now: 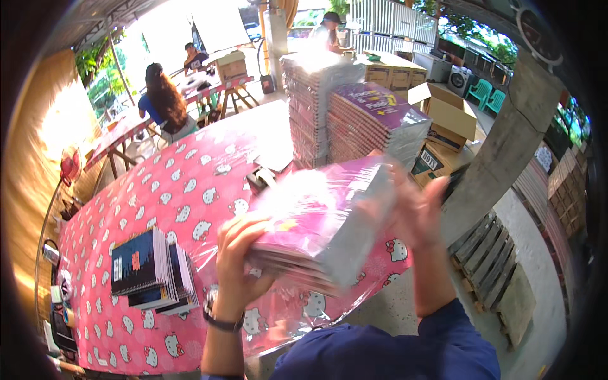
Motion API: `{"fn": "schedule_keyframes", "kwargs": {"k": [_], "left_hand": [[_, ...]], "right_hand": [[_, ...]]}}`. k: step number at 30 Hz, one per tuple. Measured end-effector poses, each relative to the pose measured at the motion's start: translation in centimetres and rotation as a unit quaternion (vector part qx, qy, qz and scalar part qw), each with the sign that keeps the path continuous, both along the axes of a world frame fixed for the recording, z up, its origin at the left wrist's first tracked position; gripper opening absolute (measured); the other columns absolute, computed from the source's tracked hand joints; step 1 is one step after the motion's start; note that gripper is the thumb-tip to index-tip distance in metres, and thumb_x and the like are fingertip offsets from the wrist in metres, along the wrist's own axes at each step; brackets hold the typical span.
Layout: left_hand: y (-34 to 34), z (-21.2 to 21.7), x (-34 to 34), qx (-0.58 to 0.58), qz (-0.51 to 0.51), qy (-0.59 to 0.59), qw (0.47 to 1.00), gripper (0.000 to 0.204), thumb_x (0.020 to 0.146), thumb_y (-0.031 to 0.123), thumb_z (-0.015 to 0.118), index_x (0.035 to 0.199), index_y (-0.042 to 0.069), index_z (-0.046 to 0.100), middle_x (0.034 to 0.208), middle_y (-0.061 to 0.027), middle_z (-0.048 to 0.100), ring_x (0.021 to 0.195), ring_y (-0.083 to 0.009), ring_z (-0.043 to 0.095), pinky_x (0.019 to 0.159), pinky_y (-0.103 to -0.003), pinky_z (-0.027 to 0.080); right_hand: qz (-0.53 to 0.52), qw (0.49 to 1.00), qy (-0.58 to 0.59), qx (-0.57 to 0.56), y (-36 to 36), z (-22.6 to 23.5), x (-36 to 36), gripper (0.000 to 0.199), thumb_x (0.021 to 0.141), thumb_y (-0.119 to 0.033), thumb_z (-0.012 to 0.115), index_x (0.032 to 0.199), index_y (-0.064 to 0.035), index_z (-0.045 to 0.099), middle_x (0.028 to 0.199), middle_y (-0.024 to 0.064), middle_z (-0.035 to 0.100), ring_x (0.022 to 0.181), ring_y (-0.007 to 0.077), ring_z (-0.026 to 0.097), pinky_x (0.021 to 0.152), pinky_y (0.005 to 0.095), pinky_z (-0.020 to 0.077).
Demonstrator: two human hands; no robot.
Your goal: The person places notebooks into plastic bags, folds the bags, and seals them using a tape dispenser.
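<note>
A stack of purple-covered spiral notebooks, with shiny clear plastic on it, is tilted above the table in front of me. My left hand grips its near left corner, fingers over the top cover and thumb below. At the stack's right side is my right hand, blurred, its thumb spread away from the fingers. Whether its palm touches the page edges I cannot tell. Dark-covered spiral notebooks lie in a small fanned pile to the left. Tall stacks of wrapped notebooks stand beyond my hands.
A pink cartoon-print cloth covers the table. An open cardboard box stands beyond a concrete pillar at right. A wooden pallet lies on the floor. One person sits at a far table; others are farther back.
</note>
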State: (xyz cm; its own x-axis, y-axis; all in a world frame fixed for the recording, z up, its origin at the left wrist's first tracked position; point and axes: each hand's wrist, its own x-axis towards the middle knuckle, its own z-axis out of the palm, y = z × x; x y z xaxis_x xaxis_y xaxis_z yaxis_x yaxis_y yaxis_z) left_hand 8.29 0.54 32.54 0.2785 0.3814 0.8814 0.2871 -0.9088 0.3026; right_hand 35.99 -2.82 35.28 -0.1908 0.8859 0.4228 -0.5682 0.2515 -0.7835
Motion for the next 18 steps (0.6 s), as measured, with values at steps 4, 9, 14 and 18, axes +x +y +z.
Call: {"fn": "schedule_keyframes", "kwargs": {"k": [4, 9, 14, 18], "left_hand": [[8.5, 8.2, 9.0, 0.262, 0.001, 0.073, 0.962, 0.044, 0.065, 0.000, 0.062, 0.107, 0.013, 0.055, 0.113, -0.0047, 0.057, 0.105, -0.0277, 0.052, 0.090, -0.042, 0.037], [17.5, 12.2, 19.5, 0.143, 0.048, 0.155, 0.976, 0.045, 0.076, -0.005, 0.047, 0.117, 0.014, 0.048, 0.119, -0.0035, 0.054, 0.115, -0.0202, 0.049, 0.102, -0.048, 0.029], [21.4, 6.6, 22.4, 0.046, -0.062, 0.044, 0.996, 0.048, 0.086, 0.012, 0.049, 0.133, 0.013, 0.039, 0.136, -0.0167, 0.041, 0.130, -0.0332, 0.033, 0.109, -0.046, 0.019], [18.9, 3.2, 25.4, -0.273, -0.048, -0.170, 0.946, 0.064, 0.095, 0.043, 0.035, 0.142, 0.002, 0.021, 0.148, -0.0226, 0.016, 0.139, -0.0343, 0.010, 0.112, -0.042, 0.007]], "right_hand": [[-0.328, 0.929, -0.082, 0.152, 2.1, 6.3, 6.0, 0.049, 0.089, -0.040, 0.054, 0.120, -0.0031, 0.049, 0.113, 0.0074, 0.056, 0.098, 0.0157, 0.055, 0.085, 0.0280, 0.0440], [-0.517, 0.825, -0.140, 0.181, 10.6, 6.8, 15.6, 0.034, 0.091, -0.035, 0.052, 0.104, -0.0041, 0.060, 0.095, 0.0011, 0.058, 0.090, 0.0098, 0.050, 0.084, 0.0245, 0.0377], [-0.604, 0.743, -0.238, 0.166, 16.0, 3.7, 18.0, 0.032, 0.094, -0.032, 0.046, 0.099, -0.0030, 0.059, 0.091, 0.0075, 0.060, 0.087, 0.0176, 0.055, 0.081, 0.0296, 0.0415], [-0.696, 0.604, -0.322, 0.218, 19.1, 2.0, 15.9, 0.037, 0.096, -0.032, 0.037, 0.097, -0.0018, 0.058, 0.090, 0.0191, 0.058, 0.087, 0.0338, 0.056, 0.081, 0.0367, 0.0423]]}}
